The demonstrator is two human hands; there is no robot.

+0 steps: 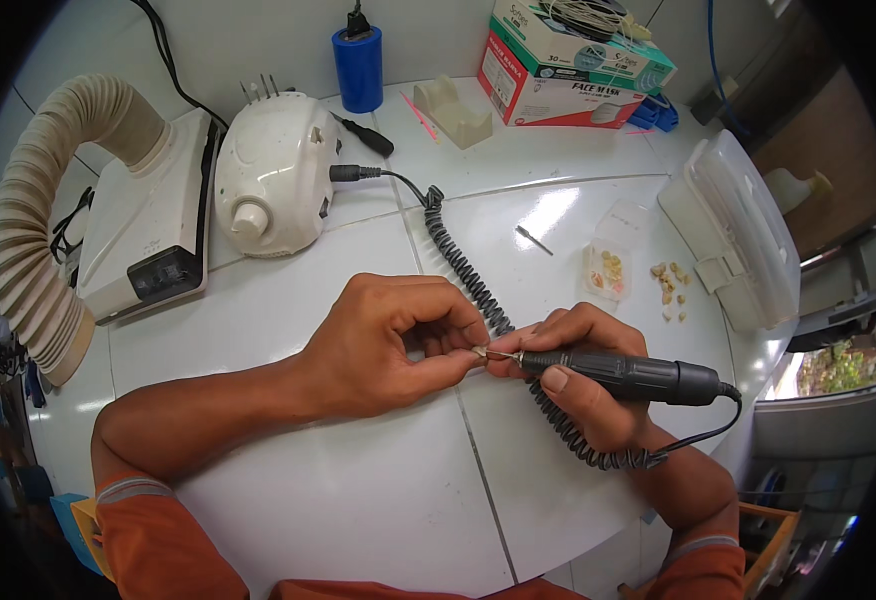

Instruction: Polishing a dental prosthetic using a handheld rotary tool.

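Note:
Between thumb and index finger, my left hand [378,345] pinches a small pale piece [479,351], mostly hidden by the fingertips. My right hand [603,425] grips a black rotary handpiece [628,375] like a pen. Its thin metal bit [501,354] points left and meets the small piece or lies right against it. From the handpiece a coiled black cord [458,255] runs under my right hand and up to a white control unit [276,175] with a round knob. Both hands are close together above the white tiled tabletop [358,480].
A white machine [148,220] with a ribbed hose [33,215] stands left. Beyond my right hand are a small clear box [592,288] of pale pieces, loose pieces [668,285] and a metal bit [534,240]. A lidded plastic container [728,230], mask boxes [558,90] and a blue cylinder [359,72] line the edges.

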